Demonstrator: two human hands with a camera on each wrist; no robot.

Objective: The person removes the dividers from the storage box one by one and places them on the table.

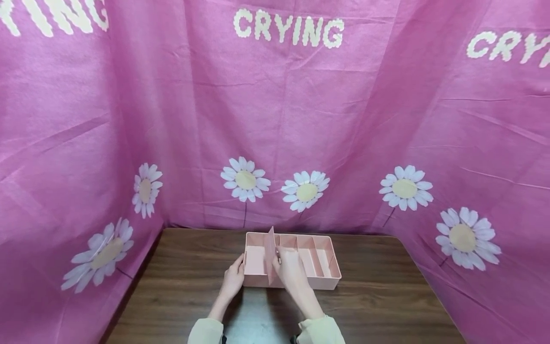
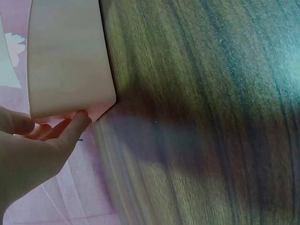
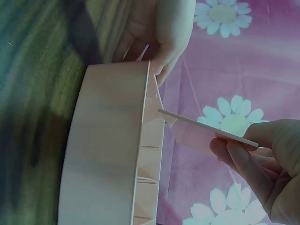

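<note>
I see the person's right-hand fingers closed to a panel's thickness, pinching a flat pink divider panel on edge over the pink compartment box, at 9 o'clock of its middle; whether they touch, I cannot tell. The left-hand fingers, loosely extended, rest against the box's 9 o'clock end. Beneath lies my wood-grain worktop; a daisy-print pink curtain hangs at 12 o'clock.

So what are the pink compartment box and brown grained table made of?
Pink rectangular compartment box: probably satin plastic, being smooth, evenly coloured and round-cornered. Brown grained table: wood or laminate, faintly glossy, with streaks and glare; can't tell which.
</note>
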